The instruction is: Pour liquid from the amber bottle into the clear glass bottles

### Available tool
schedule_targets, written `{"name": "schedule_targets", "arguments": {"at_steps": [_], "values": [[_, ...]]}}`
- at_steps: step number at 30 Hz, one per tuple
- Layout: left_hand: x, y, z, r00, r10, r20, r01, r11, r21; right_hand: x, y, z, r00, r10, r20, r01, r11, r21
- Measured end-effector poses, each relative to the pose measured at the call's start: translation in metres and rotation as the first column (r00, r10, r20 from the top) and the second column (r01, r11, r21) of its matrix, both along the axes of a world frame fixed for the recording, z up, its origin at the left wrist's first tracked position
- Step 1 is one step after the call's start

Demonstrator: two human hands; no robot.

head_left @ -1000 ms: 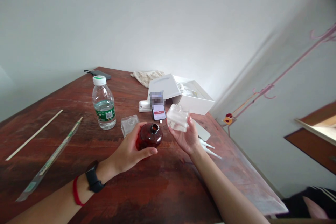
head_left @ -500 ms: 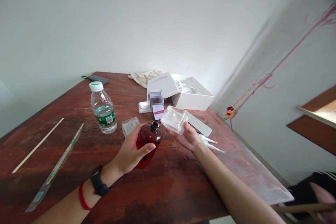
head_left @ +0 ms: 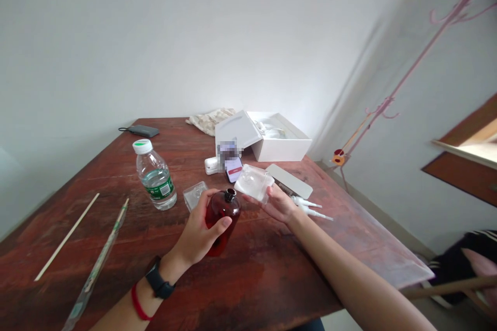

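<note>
My left hand (head_left: 202,228) is wrapped round a reddish-brown bottle (head_left: 222,217) with an uncapped dark neck. Just right of the bottle's mouth, my right hand (head_left: 275,202) grips a small clear plastic box (head_left: 253,182), tilted, its near side under my fingers. A second clear plastic box (head_left: 195,195) lies behind my left hand, partly covered by it. White pump heads (head_left: 308,206) with thin nozzles rest beyond my right wrist. A phone (head_left: 234,169) with a lit screen stands behind the held box.
A green-labelled water bottle (head_left: 156,178) stands on the wooden table (head_left: 267,279), left of centre. A bare wooden stick (head_left: 68,238) and a wrapped pair of chopsticks (head_left: 99,264) lie farther left. An opened white box (head_left: 283,147), a cloth (head_left: 209,121) and a grey device (head_left: 143,131) are at the back.
The camera view has shifted a little, moving the table items in the picture. Both hands keep their holds; the clear box stays beside the bottle's mouth.
</note>
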State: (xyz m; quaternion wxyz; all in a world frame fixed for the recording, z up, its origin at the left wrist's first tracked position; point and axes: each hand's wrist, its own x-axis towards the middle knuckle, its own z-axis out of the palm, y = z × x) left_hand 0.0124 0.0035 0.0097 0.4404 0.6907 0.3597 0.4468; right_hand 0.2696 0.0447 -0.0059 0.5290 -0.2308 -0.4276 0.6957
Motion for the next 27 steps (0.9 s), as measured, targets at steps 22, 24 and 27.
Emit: {"name": "schedule_targets", "arguments": {"at_steps": [22, 24, 27], "values": [[0.001, -0.003, 0.003, 1.0, -0.019, -0.022, 0.019, 1.0, -0.018, 0.0, -0.005, -0.003, 0.998, -0.028, -0.062, 0.025, 0.998, -0.058], [0.002, -0.005, 0.004, 0.999, -0.006, -0.032, 0.006, 1.0, -0.006, -0.001, -0.006, 0.0, 0.998, -0.012, -0.067, 0.008, 0.999, -0.053], [0.002, -0.005, 0.004, 0.999, 0.02, -0.047, -0.02, 1.0, 0.014, -0.001, -0.005, 0.002, 0.998, 0.003, -0.058, -0.005, 0.999, -0.04]]}}
